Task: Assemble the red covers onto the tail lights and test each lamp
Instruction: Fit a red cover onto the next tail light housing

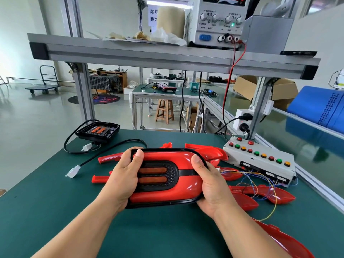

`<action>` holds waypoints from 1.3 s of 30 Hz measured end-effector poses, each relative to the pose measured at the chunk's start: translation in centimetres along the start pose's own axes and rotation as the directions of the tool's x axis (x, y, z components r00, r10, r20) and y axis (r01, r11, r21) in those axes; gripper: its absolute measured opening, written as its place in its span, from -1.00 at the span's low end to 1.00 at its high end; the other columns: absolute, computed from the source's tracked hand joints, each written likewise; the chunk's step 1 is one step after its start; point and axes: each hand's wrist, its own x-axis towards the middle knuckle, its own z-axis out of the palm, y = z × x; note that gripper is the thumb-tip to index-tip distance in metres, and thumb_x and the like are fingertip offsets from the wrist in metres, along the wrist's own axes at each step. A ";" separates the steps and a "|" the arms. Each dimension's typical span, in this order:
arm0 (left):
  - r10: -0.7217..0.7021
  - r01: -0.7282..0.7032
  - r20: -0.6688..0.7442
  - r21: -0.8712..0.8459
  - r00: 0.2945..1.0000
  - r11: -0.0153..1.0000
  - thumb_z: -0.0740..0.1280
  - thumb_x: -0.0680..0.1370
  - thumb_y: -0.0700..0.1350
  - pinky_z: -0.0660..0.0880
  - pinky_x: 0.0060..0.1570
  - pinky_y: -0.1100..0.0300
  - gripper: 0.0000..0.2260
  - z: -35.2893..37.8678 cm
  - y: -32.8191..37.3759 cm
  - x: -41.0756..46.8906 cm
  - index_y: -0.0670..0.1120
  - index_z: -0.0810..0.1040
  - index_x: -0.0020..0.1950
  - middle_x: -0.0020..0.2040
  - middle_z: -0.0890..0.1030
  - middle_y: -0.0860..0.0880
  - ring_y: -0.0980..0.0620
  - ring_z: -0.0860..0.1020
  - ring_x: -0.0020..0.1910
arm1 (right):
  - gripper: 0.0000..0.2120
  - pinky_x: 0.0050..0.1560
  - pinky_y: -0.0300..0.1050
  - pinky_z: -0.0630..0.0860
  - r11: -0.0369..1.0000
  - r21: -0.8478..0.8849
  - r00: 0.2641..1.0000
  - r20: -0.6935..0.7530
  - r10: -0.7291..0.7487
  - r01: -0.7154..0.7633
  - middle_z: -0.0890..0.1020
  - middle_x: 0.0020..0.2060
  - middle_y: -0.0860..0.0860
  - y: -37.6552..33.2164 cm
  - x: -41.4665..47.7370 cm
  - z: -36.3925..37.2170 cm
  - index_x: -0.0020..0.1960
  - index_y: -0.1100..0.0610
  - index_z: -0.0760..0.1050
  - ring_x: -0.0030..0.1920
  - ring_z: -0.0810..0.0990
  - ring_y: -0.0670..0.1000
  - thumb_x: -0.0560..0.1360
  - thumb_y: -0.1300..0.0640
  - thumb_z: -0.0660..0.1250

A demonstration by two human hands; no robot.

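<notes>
I hold a tail light (pixel 167 190) above the green table, a black housing with a red cover on it and two orange lenses. My left hand (pixel 122 175) grips its left end, thumb on top. My right hand (pixel 210 185) grips its right end, thumb pressing the red cover. Its black cable runs left to a white connector (pixel 73 172) lying on the table. A second tail light (pixel 97 132) without a red cover sits at the far left corner. Several loose red covers (pixel 264 194) lie behind and to the right.
A white test box (pixel 260 161) with coloured push buttons and thin wires stands at the right. A power supply (pixel 216 21) sits on the shelf above, with red and black leads hanging down. The green table (pixel 46 202) ends at an aluminium rail on the right.
</notes>
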 end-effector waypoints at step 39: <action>0.025 -0.024 0.015 -0.036 1.000 0.999 0.45 0.37 0.05 0.61 -0.34 -0.03 -0.68 -0.7 -0.2 0.0 0.02 0.49 0.07 -0.09 0.68 -0.27 -0.28 0.68 -0.18 | -0.59 0.12 0.24 0.58 1.000 0.004 0.997 0.072 0.008 -0.008 0.66 0.11 0.25 0.8 0.1 -0.3 0.15 0.18 0.62 0.11 0.64 0.26 0.37 -0.01 0.45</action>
